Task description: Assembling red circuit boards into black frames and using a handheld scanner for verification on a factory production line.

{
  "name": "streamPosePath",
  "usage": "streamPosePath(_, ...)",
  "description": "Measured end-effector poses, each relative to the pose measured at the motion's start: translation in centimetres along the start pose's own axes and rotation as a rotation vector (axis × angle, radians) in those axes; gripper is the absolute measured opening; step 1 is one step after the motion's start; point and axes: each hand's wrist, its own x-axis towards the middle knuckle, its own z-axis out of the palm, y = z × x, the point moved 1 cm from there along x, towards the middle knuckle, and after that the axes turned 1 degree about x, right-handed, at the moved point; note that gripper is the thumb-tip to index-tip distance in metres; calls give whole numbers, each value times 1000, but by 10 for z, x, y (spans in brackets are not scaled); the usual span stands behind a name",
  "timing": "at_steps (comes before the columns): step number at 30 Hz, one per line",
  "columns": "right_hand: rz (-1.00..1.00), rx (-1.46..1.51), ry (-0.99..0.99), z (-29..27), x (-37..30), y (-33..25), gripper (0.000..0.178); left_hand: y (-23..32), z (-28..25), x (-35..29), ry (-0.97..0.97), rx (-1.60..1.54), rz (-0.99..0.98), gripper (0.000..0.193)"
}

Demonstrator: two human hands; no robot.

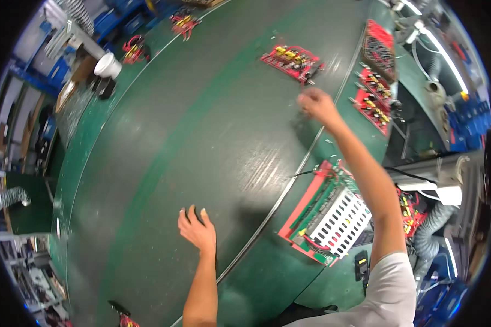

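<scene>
My left hand (198, 231) is over the dark green belt (213, 147) with its fingers spread, holding nothing. Farther off, my right arm reaches out to the right. My right hand (317, 106) is slightly blurred, its fingers curled together; whether anything small is between them is hidden. Just beyond its fingertips lies a red circuit board (292, 61) with yellow parts and loose leads on the belt. Beneath my right forearm, a white slotted plate (341, 222) sits on a green board in a red-edged fixture (300, 210).
More red circuit boards (373, 101) stand along the right side, below a bin of leaded parts (379, 46). Red wired assemblies (136, 50) and a white cup (108, 66) are at the far left. A metal rail (267, 218) edges the belt. A black device (361, 266) lies near my right elbow.
</scene>
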Motion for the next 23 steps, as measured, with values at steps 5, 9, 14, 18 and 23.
streamPosePath(5,7,-596,424,-141,174,75,66,28,15,-8,-42,-137,-30,36)
streamPosePath(9,500,182,275,-24,164,103,38,-22,-12,-9,-57,12,-56,37)
streamPosePath(14,574,114,271,-80,188,109,22,-13,-1,-16,-57,-64,-76,37)
streamPosePath(18,495,175,300,-33,163,110,18,-26,-11,-13,-25,-17,-50,36)
streamPosePath(23,501,303,299,-57,153,112,33,-22,-7,-24,-16,-99,-76,35)
